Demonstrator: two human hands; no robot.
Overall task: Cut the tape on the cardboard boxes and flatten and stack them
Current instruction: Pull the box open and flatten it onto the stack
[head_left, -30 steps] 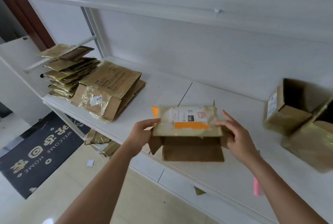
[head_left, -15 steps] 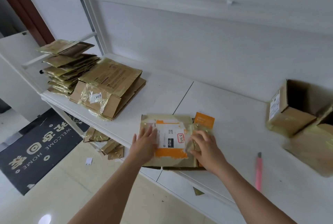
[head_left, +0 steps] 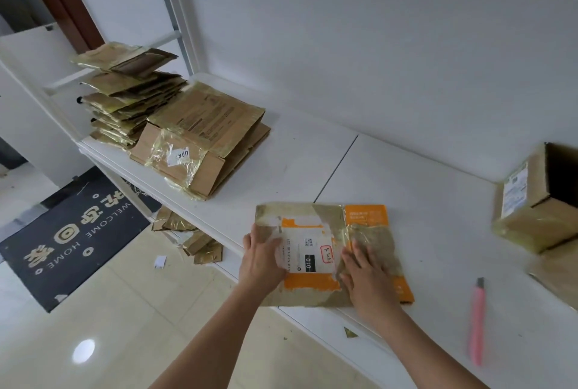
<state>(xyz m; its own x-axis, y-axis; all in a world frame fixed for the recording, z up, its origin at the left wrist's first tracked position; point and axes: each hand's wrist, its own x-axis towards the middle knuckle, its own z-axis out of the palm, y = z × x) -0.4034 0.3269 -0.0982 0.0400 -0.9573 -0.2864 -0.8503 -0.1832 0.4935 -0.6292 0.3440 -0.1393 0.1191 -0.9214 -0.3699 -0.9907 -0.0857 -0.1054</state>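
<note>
A flattened cardboard box (head_left: 325, 226) with orange print, a white label and shiny tape lies at the front edge of the white table (head_left: 406, 188). My left hand (head_left: 261, 260) presses flat on its left part. My right hand (head_left: 366, 276) presses flat on its right part, fingers spread. A pink utility knife (head_left: 477, 320) lies on the table to the right of the box, apart from both hands. Two stacks of flattened boxes sit at the table's left end: a large one (head_left: 203, 141) and a taller pile behind it (head_left: 128, 94).
Unflattened open boxes (head_left: 531, 210) stand at the right edge of the table. Cardboard scraps (head_left: 190, 238) lie on the floor under the table, next to a dark welcome mat (head_left: 68, 232). A white wall runs behind the table.
The box was held up and partly open a second ago. It has since been folded down onto the table, and both hands now press it flat.
</note>
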